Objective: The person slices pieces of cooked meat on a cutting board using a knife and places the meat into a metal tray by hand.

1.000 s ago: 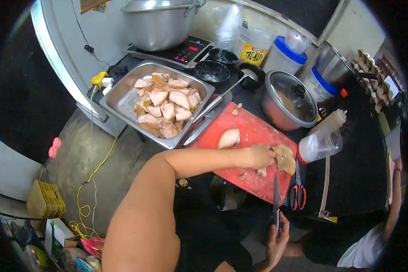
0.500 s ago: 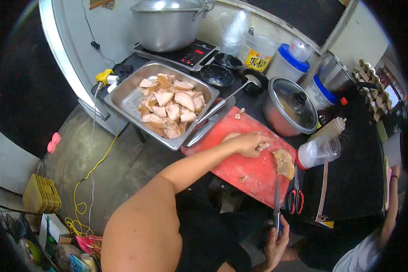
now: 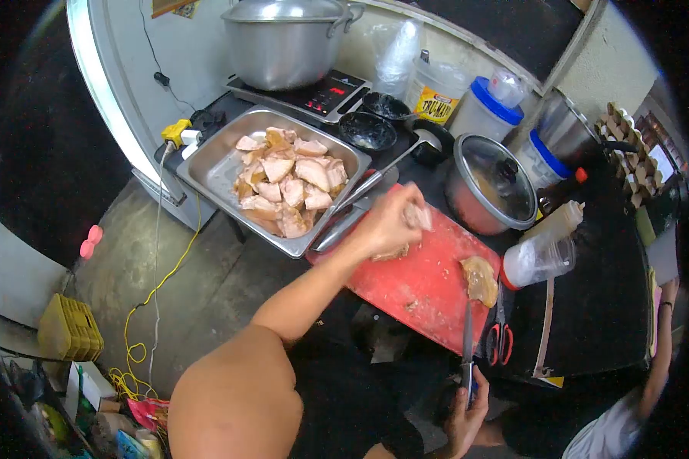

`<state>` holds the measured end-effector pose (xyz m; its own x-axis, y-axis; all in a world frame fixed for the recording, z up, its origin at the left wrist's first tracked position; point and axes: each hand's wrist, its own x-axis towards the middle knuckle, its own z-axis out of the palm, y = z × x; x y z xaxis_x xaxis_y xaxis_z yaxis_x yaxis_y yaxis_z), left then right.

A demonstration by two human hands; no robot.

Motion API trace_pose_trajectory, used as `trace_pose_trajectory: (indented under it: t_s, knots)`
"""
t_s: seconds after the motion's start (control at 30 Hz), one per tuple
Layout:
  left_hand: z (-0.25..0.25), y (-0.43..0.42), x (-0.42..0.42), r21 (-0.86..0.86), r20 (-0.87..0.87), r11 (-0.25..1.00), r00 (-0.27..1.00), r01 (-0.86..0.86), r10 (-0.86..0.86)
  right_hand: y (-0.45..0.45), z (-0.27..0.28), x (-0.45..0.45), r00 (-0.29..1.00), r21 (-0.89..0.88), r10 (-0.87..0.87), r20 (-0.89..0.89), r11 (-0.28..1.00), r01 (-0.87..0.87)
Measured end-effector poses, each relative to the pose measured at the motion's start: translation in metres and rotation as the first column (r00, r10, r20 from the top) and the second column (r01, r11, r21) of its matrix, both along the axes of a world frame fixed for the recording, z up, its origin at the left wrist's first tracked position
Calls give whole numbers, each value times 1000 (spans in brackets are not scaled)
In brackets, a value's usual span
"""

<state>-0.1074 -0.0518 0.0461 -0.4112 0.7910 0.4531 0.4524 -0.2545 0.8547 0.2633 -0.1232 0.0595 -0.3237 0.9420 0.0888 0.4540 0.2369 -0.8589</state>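
Observation:
My left hand (image 3: 391, 222) is above the upper left part of the red cutting board (image 3: 413, 289), its fingers closed on a small piece of meat (image 3: 417, 217). Partly hidden below it, another meat piece (image 3: 391, 253) lies on the board. My right hand (image 3: 467, 409) grips the handle of a knife (image 3: 468, 340) at the board's lower right edge, blade pointing away from me. Just beyond the knife tip rests a larger piece of meat with yellowish skin (image 3: 479, 280). Cut meat pieces (image 3: 287, 177) are heaped in a metal tray (image 3: 195, 167) at the left.
Red-handled scissors (image 3: 500, 343) lie right of the board. Beyond it stand a lidded pot (image 3: 491, 183), black bowls (image 3: 367, 131) and plastic containers. A large pot (image 3: 282, 46) sits on an induction cooker (image 3: 325, 93). Another person's arm (image 3: 663, 336) shows at the far right.
My left hand has moved from beside the skin-on meat to the board's upper left, carrying a small meat piece up off the board. My right hand and the knife have barely moved.

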Motion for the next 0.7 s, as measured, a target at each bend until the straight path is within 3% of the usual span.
trace_pose_trajectory:
  t_s: [0.07, 0.17, 0.27, 0.37, 0.47, 0.53, 0.6, 0.67, 0.7]
  knots:
    - [33, -23, -25, 50, -157, 982, 970, -180, 185, -4, 12, -4, 999, -73, -15, 52, 997, 19]
    - [52, -46, -67, 51, -310, 866, 816, -498, 488, 0, 8, -9, 997, 88, 41, 66, 995, -47]
    - [60, -63, -97, 24, -472, 755, 658, -655, 587, 0, 8, -10, 999, -7, 26, 33, 1000, -26]
    - [69, -63, -92, 107, -445, 796, 687, -596, 574, 3, 1, -8, 999, -45, 36, -25, 998, -37]
    - [78, -56, -66, -1, -382, 889, 821, -459, 423, 1, 10, -14, 998, 34, 29, 59, 999, -31]
    - [77, -50, -52, 1, -416, 915, 831, -404, 368, 8, 4, -5, 996, -47, 9, 83, 999, -5]
    - [80, -42, -38, -93, -396, 950, 886, -299, 240, 1, 0, 5, 995, -40, -11, 101, 999, 16]
    - [74, -31, -29, -122, -458, 958, 871, -258, 177, 1, 12, -5, 992, 65, -24, 123, 998, 16]
    - [73, -25, -24, -125, -490, 968, 862, -218, 131, 2, 12, -3, 989, 36, -39, 140, 999, 34]
